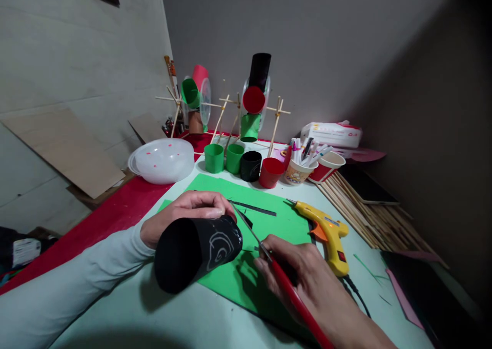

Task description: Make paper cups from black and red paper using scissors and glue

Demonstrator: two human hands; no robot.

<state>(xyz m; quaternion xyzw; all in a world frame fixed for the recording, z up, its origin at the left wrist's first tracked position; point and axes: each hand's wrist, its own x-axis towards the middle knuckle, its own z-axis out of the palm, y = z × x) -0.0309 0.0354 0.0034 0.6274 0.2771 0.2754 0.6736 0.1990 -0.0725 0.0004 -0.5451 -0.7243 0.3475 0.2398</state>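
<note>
My left hand (192,210) is closed on a black paper tube (225,244), gripping its far end from above. The tube lies tilted over the table, its open end turned toward me, with a white spiral drawn on its side. In my right hand (295,267) is a red-handled tool (290,287) with a thin, pointed metal end; its exact kind is unclear. The metal tip reaches up close to the left fingertips and the tube's far rim. Below both hands lies a green sheet (215,187) with black paper strips (255,208) on it.
A yellow glue gun (330,233) lies to the right, its cable trailing forward. Behind stand green, black and red paper cups (271,173), a marker cup (300,172) and stick-framed wheels (253,100). A plastic bowl (165,159) sits left; wooden sticks (357,213) lie right.
</note>
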